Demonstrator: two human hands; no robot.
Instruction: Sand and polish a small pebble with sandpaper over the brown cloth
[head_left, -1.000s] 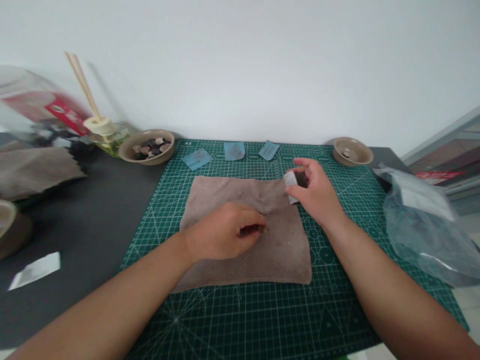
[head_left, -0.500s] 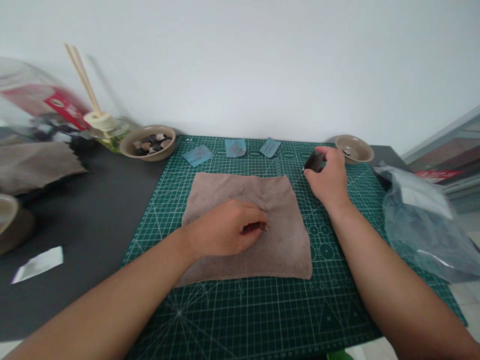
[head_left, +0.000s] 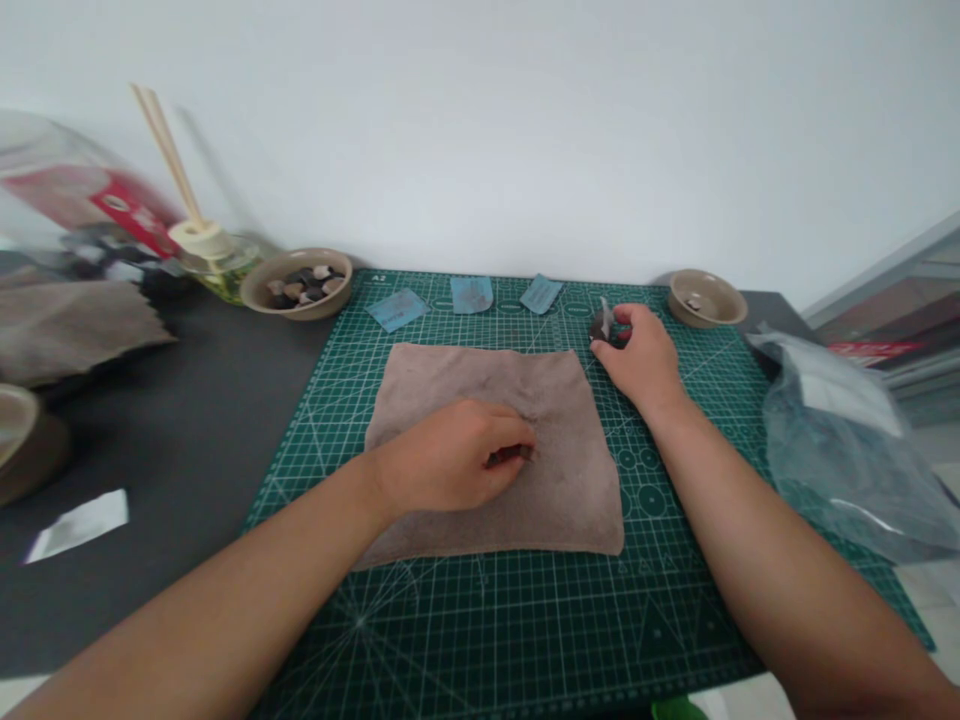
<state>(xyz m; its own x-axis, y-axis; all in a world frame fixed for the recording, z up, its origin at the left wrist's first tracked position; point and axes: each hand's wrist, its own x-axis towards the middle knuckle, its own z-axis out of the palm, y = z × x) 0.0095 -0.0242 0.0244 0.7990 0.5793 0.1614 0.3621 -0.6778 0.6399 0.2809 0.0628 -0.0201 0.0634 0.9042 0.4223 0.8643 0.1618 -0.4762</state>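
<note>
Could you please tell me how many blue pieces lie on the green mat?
3 along the back of the green gridded mat: one thin blue four-sided piece at left, a second right of it, a third farther right. Others could be hidden under the brown rectangular cloth.

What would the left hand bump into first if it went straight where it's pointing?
Probably the right arm, near the wrist, after the left hand crosses the cloth and some green mat. Heights are hard to judge from one view.
</note>
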